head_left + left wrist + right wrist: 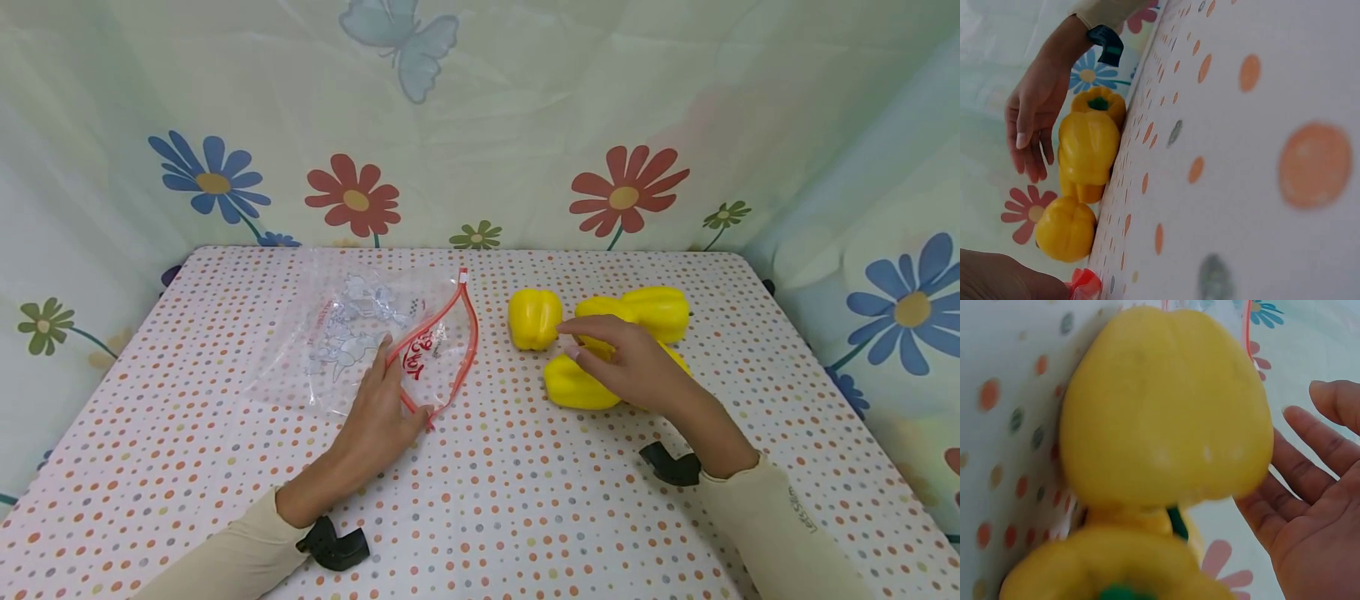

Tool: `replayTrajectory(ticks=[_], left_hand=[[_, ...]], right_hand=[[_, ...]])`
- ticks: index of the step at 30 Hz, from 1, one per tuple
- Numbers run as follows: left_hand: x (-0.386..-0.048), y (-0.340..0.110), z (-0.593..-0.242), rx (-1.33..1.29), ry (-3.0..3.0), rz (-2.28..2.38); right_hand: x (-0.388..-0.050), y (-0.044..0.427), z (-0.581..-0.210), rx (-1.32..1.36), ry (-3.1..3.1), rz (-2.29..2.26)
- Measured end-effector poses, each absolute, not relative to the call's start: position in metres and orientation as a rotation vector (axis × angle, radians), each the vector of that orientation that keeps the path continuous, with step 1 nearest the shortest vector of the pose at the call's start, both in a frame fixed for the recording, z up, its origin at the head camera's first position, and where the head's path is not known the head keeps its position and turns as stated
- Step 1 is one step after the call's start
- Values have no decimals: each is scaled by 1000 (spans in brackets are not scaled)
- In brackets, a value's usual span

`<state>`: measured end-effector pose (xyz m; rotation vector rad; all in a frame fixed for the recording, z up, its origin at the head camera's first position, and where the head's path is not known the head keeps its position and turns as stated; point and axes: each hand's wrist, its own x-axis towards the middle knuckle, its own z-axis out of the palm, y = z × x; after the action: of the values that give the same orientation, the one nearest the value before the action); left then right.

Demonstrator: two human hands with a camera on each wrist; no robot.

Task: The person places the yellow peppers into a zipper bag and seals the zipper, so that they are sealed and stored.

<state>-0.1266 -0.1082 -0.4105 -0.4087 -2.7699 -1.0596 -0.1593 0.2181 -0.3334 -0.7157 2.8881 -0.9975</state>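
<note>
A clear plastic zip bag (337, 333) with a red closure strip lies on the left, its mouth parted towards the right. My left hand (382, 417) rests on the bag's mouth, fingers extended over the strip and thumb at its near corner. In the left wrist view the thumb touches the bunched red strip (1085, 284). Several yellow bell peppers lie in a group on the right, one pepper (534, 320) a little apart. My right hand (637, 362) is over the group, fingers relaxed; the right wrist view shows them beside a large yellow pepper (1166, 412), not wrapped round it.
A dotted cloth covers the table (480, 500). Behind it hangs a curtain (480, 167) printed with flowers and a butterfly. Each wrist wears a black mount, one on the left (333, 546) and one on the right (670, 464).
</note>
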Motion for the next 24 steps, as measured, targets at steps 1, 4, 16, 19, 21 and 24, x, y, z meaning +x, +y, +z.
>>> replayTrajectory(ticks=[1, 4, 16, 19, 21, 24], left_hand=[[-127, -108, -410, -408, -2772, -1056], [-126, -108, -410, -408, -2780, -1047], [-125, -108, -409, -446, -2749, -1063], [-125, -108, -410, -452, -2743, -1058], [-125, -108, -410, -450, -2741, -1052], [-124, -108, -409, -439, -2747, -1048]], right_hand=[[-158, 221, -333, -721, 2896, -995], [-154, 228, -334, -732, 2902, -990], [-142, 241, -339, -655, 2835, -949], [-142, 241, -338, -654, 2825, -901], [-142, 240, -338, -648, 2825, -863], [-143, 239, -337, -624, 2837, -811]])
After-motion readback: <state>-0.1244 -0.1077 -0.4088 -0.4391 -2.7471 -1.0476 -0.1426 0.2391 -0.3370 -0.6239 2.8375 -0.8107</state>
